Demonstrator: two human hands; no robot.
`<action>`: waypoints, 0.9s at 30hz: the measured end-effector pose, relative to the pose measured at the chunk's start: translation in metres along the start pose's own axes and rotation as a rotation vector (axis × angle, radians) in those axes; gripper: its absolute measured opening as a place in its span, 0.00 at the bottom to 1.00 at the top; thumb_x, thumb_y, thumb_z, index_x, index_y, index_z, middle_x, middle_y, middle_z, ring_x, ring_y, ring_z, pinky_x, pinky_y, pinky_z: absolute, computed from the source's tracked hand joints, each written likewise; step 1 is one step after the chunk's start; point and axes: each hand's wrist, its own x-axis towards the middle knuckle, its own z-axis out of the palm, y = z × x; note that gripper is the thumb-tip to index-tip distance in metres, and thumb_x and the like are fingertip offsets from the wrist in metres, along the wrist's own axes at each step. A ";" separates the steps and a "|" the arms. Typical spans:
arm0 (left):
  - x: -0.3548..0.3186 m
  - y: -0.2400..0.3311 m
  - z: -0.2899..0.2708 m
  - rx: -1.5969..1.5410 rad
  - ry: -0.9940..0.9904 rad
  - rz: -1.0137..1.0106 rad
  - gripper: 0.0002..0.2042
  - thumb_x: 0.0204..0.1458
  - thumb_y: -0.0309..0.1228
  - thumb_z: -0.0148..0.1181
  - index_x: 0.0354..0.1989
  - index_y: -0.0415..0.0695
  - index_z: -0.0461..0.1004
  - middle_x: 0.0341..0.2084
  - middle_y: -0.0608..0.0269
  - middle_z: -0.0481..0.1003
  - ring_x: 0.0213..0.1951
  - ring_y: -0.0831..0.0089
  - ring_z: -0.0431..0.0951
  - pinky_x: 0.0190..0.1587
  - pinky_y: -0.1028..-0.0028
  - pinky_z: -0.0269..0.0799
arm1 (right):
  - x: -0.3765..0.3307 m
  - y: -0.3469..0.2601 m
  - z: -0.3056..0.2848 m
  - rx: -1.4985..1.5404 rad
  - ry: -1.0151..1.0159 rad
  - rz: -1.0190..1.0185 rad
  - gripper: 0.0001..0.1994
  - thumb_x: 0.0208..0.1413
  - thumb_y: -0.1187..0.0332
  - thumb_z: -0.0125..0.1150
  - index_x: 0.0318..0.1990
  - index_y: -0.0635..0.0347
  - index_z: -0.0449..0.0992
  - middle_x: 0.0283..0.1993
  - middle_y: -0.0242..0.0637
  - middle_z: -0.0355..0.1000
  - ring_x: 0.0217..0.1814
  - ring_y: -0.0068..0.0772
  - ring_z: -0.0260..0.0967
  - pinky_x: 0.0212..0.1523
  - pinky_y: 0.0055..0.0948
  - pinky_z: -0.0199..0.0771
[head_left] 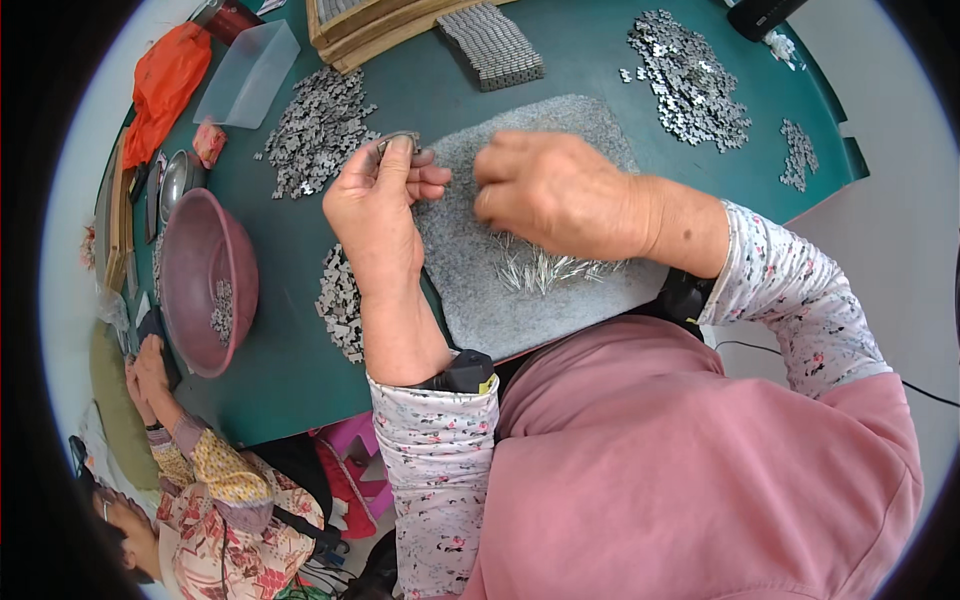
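My left hand [385,195] is raised at the left edge of a grey felt mat [470,300]. Its thumb and forefinger pinch some small metal plates [405,136], partly hidden by the thumb. Over the middle of the mat is my right hand [565,195], fingers curled in and slightly blurred; whatever they hold is hidden. A heap of thin, shiny metal pins [545,270] lies on the mat just below that hand. Left of the left hand is a pile of small grey metal plates [318,130], and a smaller pile of them [340,305] sits beside the left wrist.
A block of stacked metal links [490,45] and a wooden tray [375,30] are at the back. More metal plates [690,80] lie back right. At left stand a pink bowl [240,260] and a clear plastic box [250,75]. Another person's hands [150,375] are at the table's left edge.
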 end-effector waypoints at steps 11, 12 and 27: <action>-0.003 0.001 -0.001 -0.031 0.001 -0.050 0.07 0.57 0.25 0.57 0.36 0.31 0.75 0.27 0.52 0.77 0.26 0.68 0.80 0.27 0.76 0.75 | 0.008 -0.005 0.007 -0.241 -0.240 -0.286 0.06 0.43 0.70 0.58 0.30 0.62 0.75 0.35 0.38 0.74 0.42 0.39 0.70 0.40 0.33 0.74; -0.002 0.000 -0.003 -0.003 -0.023 -0.061 0.08 0.58 0.24 0.56 0.40 0.31 0.74 0.30 0.49 0.78 0.29 0.64 0.80 0.31 0.73 0.76 | 0.007 -0.001 0.007 -0.248 -0.234 -0.287 0.06 0.43 0.70 0.58 0.30 0.62 0.75 0.35 0.38 0.74 0.42 0.39 0.70 0.40 0.33 0.74; -0.009 0.002 0.013 0.103 -0.094 0.104 0.08 0.58 0.22 0.55 0.41 0.30 0.75 0.30 0.54 0.78 0.30 0.69 0.81 0.32 0.76 0.78 | 0.020 0.023 -0.004 0.503 0.184 0.429 0.06 0.54 0.77 0.60 0.39 0.67 0.74 0.35 0.40 0.74 0.36 0.24 0.71 0.38 0.25 0.72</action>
